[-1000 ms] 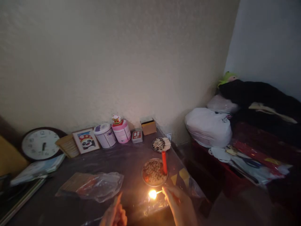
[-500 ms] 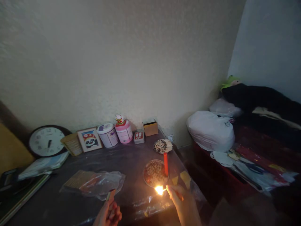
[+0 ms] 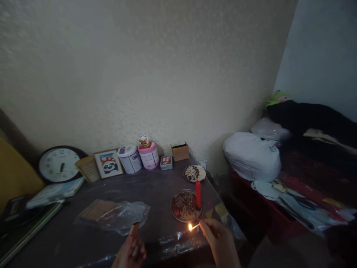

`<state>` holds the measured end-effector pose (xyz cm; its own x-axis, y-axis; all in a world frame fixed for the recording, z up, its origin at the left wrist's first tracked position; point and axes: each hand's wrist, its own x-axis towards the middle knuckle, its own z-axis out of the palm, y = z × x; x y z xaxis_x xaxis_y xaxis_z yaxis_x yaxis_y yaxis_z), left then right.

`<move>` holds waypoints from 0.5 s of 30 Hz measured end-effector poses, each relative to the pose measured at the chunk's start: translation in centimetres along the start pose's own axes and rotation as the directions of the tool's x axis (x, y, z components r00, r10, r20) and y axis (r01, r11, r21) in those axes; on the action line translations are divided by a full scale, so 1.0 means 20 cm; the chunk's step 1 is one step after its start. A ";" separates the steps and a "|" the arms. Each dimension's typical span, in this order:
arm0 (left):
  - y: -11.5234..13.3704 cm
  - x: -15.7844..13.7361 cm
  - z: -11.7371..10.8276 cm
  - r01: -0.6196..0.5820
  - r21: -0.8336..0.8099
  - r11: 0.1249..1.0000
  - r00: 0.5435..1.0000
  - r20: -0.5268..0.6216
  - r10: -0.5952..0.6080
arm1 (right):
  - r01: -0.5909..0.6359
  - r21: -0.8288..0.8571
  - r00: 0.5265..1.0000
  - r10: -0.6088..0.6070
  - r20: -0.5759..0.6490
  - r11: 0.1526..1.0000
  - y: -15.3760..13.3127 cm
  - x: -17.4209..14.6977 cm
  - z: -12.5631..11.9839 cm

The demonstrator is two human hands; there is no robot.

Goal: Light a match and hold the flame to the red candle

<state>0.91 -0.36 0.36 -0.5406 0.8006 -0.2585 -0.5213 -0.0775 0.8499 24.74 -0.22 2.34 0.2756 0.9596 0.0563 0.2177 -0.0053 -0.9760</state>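
My right hand pinches a lit match whose small flame burns just in front of a round metal dish. A red candle stands upright at the dish's right edge, unlit. My left hand, low at the frame's bottom, grips a matchbox that sticks up between its fingers. Behind the candle lies a small plate heaped with matchsticks.
A dark table covered in clear plastic holds a crumpled bag, a clock, a framed panda picture, two tubs and small boxes along the wall. A bed with white bags lies to the right.
The match flame has shrunk from a bright flare to a small flame. My right hand has drifted slightly right, closer to the dish. My left hand rose with the matchbox, then held.
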 end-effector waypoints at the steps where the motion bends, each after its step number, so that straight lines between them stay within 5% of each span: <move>1: 0.00 0.01 -0.01 0.038 0.002 0.999 0.999 0.005 -0.038 | -0.002 -0.008 1.000 0.002 -0.001 1.000 0.00 0.00 0.00; 7: 0.00 0.06 -0.05 0.203 -0.008 0.979 0.977 0.066 -0.202 | 0.003 -0.033 1.000 -0.003 0.006 0.999 -0.03 0.00 0.00; 15: -0.05 0.10 -0.07 0.205 -0.065 0.977 0.977 0.074 -0.200 | 0.009 -0.075 1.000 -0.009 0.005 0.997 -0.02 0.00 0.00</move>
<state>-0.61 0.43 -1.62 -0.3749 0.8418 -0.3884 -0.6630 0.0494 0.7470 24.68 -0.14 2.74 0.2688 0.9611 0.0636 0.2896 -0.0177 -0.9570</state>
